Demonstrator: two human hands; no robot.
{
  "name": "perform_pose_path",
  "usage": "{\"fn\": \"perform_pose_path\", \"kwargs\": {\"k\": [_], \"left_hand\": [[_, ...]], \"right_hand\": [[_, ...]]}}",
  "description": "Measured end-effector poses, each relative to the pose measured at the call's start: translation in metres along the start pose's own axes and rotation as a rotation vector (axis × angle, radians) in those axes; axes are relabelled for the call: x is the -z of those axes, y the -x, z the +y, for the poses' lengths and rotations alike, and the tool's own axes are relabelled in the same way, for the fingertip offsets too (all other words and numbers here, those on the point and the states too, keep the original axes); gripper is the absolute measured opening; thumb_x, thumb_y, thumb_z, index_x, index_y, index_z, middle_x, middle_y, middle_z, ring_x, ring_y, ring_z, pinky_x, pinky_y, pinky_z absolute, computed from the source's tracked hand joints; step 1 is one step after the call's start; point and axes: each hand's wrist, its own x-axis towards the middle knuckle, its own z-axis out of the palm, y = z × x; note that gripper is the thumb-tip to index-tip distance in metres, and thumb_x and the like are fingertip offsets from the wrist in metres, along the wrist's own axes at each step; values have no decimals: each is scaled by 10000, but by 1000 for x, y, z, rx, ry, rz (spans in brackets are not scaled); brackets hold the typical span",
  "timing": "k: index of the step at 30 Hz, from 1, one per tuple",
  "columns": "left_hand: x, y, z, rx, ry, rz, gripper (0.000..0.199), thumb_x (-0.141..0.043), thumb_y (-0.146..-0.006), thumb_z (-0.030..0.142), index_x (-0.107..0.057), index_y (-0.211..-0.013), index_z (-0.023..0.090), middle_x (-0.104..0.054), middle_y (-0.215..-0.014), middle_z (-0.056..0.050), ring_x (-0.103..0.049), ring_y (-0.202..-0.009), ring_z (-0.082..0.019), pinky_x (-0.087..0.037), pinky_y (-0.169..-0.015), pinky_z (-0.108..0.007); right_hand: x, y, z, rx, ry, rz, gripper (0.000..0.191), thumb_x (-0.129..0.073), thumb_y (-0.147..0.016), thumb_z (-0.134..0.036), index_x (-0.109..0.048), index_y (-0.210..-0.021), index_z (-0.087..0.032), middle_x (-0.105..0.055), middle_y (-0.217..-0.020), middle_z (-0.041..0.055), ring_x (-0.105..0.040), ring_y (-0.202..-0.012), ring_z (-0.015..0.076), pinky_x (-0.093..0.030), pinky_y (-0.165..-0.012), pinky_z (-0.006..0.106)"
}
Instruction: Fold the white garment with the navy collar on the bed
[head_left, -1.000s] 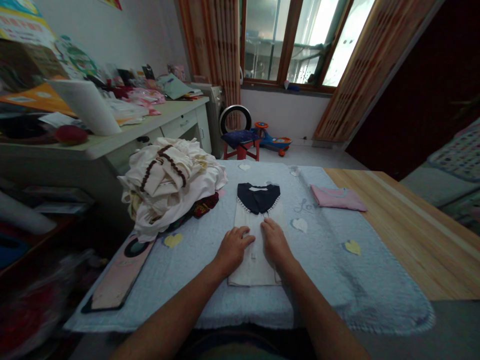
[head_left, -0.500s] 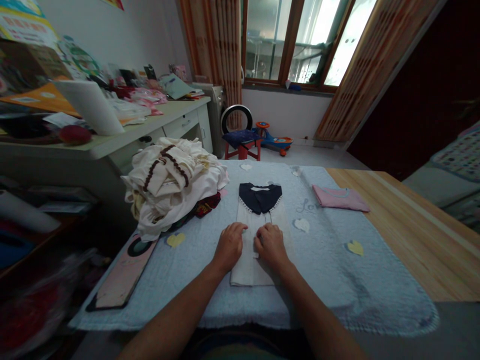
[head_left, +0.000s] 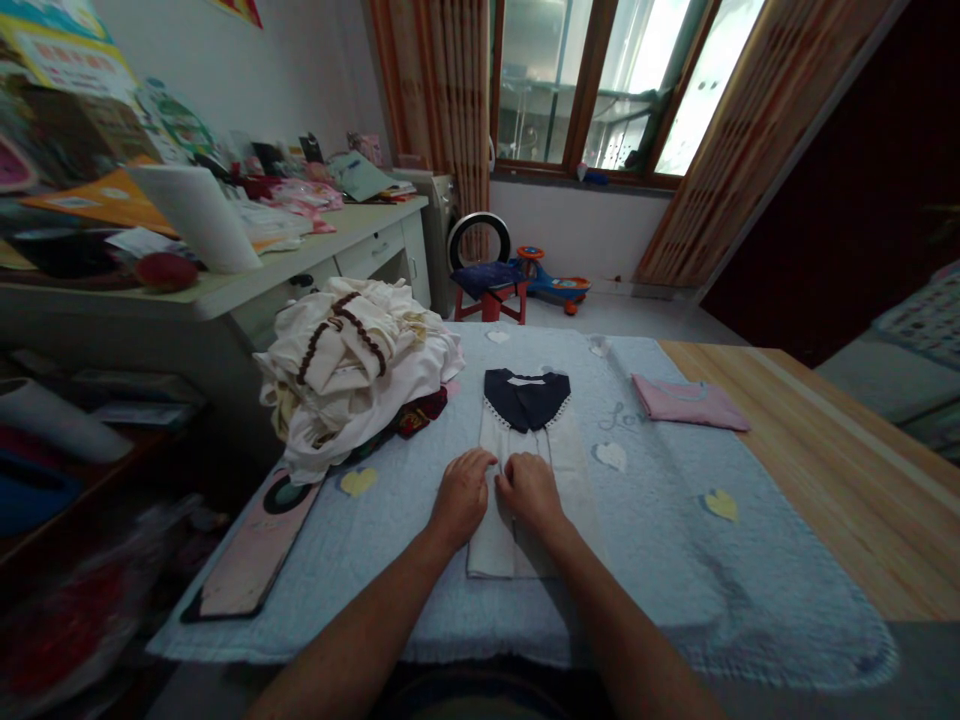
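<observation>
A white garment [head_left: 574,470] with a dark navy collar [head_left: 527,400] lies flat in a narrow folded shape on the light blue cloth [head_left: 660,560]. My left hand [head_left: 463,490] rests at the garment's left edge, fingers bent and close together. On its middle, just below the collar, is my right hand [head_left: 529,487], with curled fingers. The two hands are a small gap apart. Whether either one pinches the fabric is too small to make out. To the right lies a folded pink garment [head_left: 690,403].
At the left a heap of white clothes [head_left: 360,370] stands beside a pink flat case [head_left: 259,550]. Bare wood [head_left: 840,470] shows at the right. Behind are a cluttered desk [head_left: 315,250], a red stool [head_left: 491,300] and a blue ride-on toy [head_left: 555,285].
My right hand has moved slightly left across the garment, closer to my left hand. The whole view has shifted a little, with things appearing slightly further right.
</observation>
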Motion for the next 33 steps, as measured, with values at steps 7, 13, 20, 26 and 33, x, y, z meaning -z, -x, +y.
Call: {"fn": "perform_pose_path", "kwargs": {"k": [7,13,20,26,33], "left_hand": [[-1,3,0,-77,-106,-79,391,-479,-833,41,-627,-1160,195,-644,-1296,-95,-535,-1289,-232,-389,-1137,-463],[-2,5,0,-93,-163,-123,388,-476,-870,62,-624,-1208,185,-613,-1353,-108,-503,-1326,-234,-353,-1153,-469],[4,-8,1,-102,-173,-243,415,-424,-926,95,-566,-1291,231,-576,-1418,-67,-465,-1355,-217,-271,-1168,-515],[8,-40,0,-149,-184,-296,296,-454,-907,98,-640,-1097,229,-657,-1282,-57,-551,-1223,-219,-352,-1093,-442],[-3,-81,-5,-8,-169,-250,267,-496,-900,138,-623,-1129,186,-670,-1183,-74,-598,-1120,-199,-437,-991,-306]], "right_hand": [[3,3,3,-71,-91,5,62,-577,-905,-232,-624,-902,-192,-704,-871,68,-627,-818,198,-343,-673,283],[6,6,3,-103,-136,1,137,-559,-898,-198,-577,-1033,-206,-717,-879,51,-658,-811,195,-321,-642,274],[10,7,2,-159,-155,-87,201,-560,-892,-213,-557,-1092,-210,-716,-850,38,-664,-811,189,-313,-645,266],[14,8,0,-176,-168,-94,207,-561,-884,-217,-563,-1090,-207,-717,-871,40,-658,-816,191,-301,-644,273],[14,9,1,-183,-169,-94,213,-577,-879,-239,-573,-1091,-216,-716,-861,25,-644,-794,186,-279,-628,276]]}}
